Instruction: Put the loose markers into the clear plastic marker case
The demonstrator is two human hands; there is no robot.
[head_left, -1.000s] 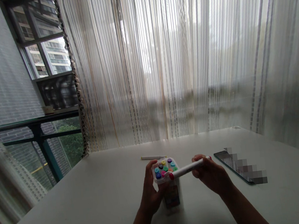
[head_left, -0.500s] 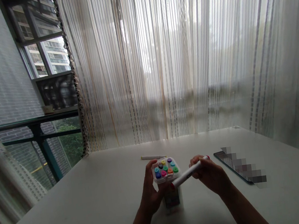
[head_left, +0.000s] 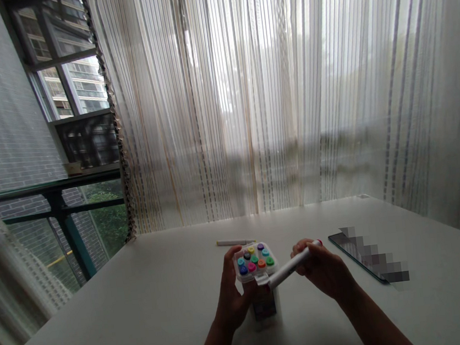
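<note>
A clear plastic marker case point(head_left: 266, 318) stands upright on the table, filled with several markers whose coloured caps point(head_left: 255, 259) show through its top. Around its left side and front wraps my left hand point(head_left: 232, 294), fingers closed on the case, thumb near the front latch point(head_left: 262, 279). My right hand point(head_left: 322, 270) grips a white marker point(head_left: 292, 265) with red ends. That marker slants down to the left, and its lower end is at the latch, close to my left thumb; whether it touches the latch is hard to tell.
Behind the case, another white marker with a yellow end point(head_left: 232, 242) lies on the white table point(head_left: 146, 309). To the right lies a dark-edged phone-like slab point(head_left: 358, 257), partly blurred out. A sheer curtain point(head_left: 248, 109) hangs beyond the table's far edge.
The latch on the case's front now sticks outward more than before. The lower end of the white marker has shifted slightly right. Both hands are otherwise nearly still.
</note>
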